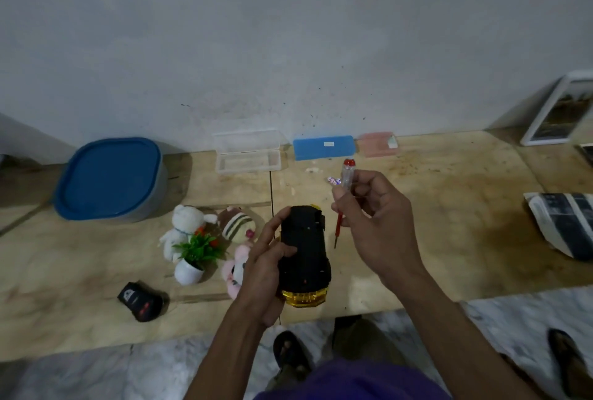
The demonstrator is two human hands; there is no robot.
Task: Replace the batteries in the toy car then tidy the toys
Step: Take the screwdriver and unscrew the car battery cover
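Table (449,239): pale wood-grain surface set against a grey wall, bearing all items below.
Blue-lidded tub (109,178): far left, near the wall.
Toy car (305,255): black underside up, yellow body showing at its near end; held above the table's near edge.
Left hand (264,274): wrapped around the car's left side, fingers pressed on the underside.
Right hand (375,223): just right of the car, fingers curled, pinching the screwdriver.
Clear case (247,152), blue case (324,147), pink case (377,144): in a row along the wall.
Plush toys (208,226): clustered left of the car, around a small potted plant (192,258).
Remote control (141,302): black, near-left.
Screwdriver (345,188): clear handle, red cap, tip pointing down beside the car.
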